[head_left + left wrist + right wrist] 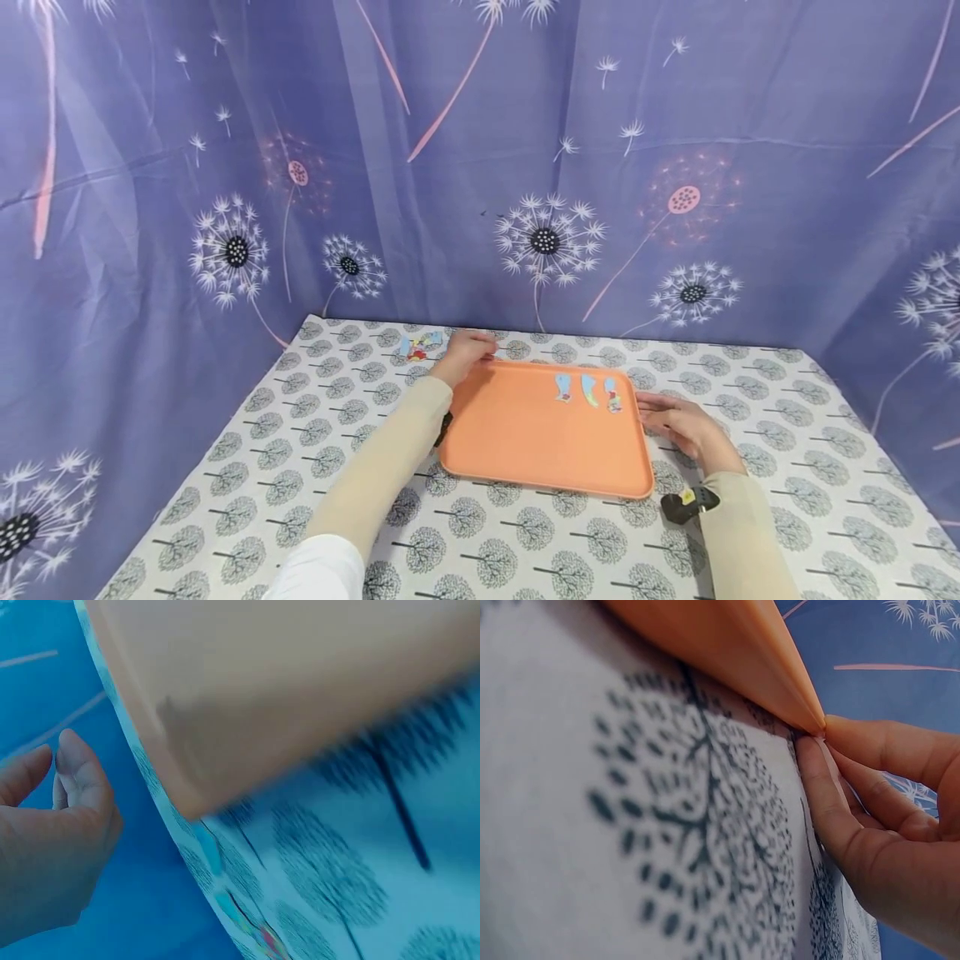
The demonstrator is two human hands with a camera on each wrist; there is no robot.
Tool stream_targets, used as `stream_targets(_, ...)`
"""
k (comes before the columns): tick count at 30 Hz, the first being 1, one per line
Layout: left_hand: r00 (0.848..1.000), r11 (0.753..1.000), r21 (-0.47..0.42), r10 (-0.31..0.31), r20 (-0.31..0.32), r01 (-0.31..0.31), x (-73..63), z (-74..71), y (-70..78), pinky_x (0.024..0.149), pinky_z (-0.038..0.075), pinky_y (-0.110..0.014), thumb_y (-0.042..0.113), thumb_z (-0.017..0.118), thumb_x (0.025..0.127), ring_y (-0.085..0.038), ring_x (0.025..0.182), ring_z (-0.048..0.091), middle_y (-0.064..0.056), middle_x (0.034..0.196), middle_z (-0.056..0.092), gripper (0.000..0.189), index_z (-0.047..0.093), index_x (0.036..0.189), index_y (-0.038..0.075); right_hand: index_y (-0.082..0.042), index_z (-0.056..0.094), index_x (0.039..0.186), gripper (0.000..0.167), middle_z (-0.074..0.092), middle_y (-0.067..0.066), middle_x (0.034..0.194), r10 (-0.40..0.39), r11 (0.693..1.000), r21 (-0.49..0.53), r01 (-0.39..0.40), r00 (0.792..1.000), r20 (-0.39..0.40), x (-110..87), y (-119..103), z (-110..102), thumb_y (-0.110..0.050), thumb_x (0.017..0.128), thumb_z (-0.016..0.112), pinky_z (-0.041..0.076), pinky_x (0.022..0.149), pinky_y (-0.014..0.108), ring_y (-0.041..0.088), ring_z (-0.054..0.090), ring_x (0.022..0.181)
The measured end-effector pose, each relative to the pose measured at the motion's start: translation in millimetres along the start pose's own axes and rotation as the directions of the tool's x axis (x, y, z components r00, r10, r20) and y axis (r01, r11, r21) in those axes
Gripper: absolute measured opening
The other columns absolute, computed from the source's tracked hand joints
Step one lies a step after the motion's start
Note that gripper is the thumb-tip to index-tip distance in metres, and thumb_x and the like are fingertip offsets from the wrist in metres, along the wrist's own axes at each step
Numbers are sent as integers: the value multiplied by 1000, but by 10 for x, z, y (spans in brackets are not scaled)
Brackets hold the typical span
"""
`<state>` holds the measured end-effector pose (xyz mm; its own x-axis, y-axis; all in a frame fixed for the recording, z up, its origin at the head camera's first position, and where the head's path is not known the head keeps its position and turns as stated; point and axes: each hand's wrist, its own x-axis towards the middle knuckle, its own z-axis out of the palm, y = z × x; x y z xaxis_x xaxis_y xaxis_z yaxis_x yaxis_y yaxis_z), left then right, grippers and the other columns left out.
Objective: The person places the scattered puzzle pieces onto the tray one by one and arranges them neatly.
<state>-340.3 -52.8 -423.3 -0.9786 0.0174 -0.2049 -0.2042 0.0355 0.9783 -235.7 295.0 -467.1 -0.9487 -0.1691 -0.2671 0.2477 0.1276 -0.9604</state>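
Note:
An orange tray [540,433] lies on the patterned tablecloth. Along its far right side sit three small light-blue cutout pieces [588,390] with coloured prints. My right hand [682,425] is at the tray's right edge; in the right wrist view its thumb and a finger [877,746] pinch the rim. Beyond the far left corner of the tray is my left hand [467,348], thumb and fingers loosely curved with a gap between them. The left wrist view shows that hand [67,832] apart from the tray, holding nothing visible.
More coloured cutout pieces [420,345] lie on the tablecloth [757,500], left of my left hand. A purple curtain [450,208] with dandelion prints hangs behind the table and along its sides. Dark devices [686,504] are strapped to both wrists.

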Motion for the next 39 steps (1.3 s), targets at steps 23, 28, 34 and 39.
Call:
stream_targets(23,970,1000,21,22,-243,-18,140,-1056,-163,97,52,-44,1,58,94,-24,86,66,-28,121,59,31,58,123,-10,15,24,144,66,57,12,125,-17,1000,18,17,1000,5,5,27,-34,8,87,57,53,93,24,4,62,95)
stream_targets(28,962,1000,19,24,-274,-20,133,-1196,-204,98,51,-44,1,56,95,-36,108,60,-27,123,57,33,55,126,-11,15,25,144,66,58,12,125,-13,1000,21,13,1000,-1,9,23,-25,7,88,58,53,93,24,4,62,95)
stream_targets(34,951,999,31,3,-309,7,123,-1236,-237,96,52,-43,-2,55,94,-39,113,56,-23,120,57,30,58,123,-10,15,23,144,66,57,15,126,-15,999,33,15,1000,0,8,15,-12,8,88,57,53,94,25,5,63,95)
stream_targets(39,950,991,125,-9,-312,51,149,-1241,-309,88,56,-39,1,60,92,-35,104,62,-25,119,59,29,59,119,-9,16,23,144,65,55,17,128,-14,1000,26,14,1000,2,8,8,-5,8,88,57,53,94,25,5,62,95)
